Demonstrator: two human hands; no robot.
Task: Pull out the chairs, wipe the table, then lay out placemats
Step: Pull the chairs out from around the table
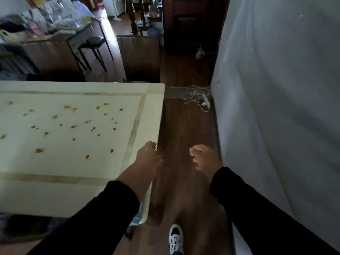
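Chair (161, 183), blurred, tucked along table (154, 111) edge, runs 12-to-6 between hands. Left hand (149, 157) nearer, at 9; right hand (204, 159) at 3. Both empty, fingers loosely curled.

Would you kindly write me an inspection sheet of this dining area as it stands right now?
Surface: cream table dotted with orange and dark food spots; unwiped.
Job's things: dark wooden chair at the table's far end; no cloth or placemats seen.
Clutter: heaped side table far left, with a black stool under it.
Hands: left hand over the table's right edge, fingers loosely curled, holding nothing; right hand in the air, holding nothing.
Cables: white power strip with tangled cord on the floor by the wall.
Surroundings: wood floor, wall on the right, shoe below.
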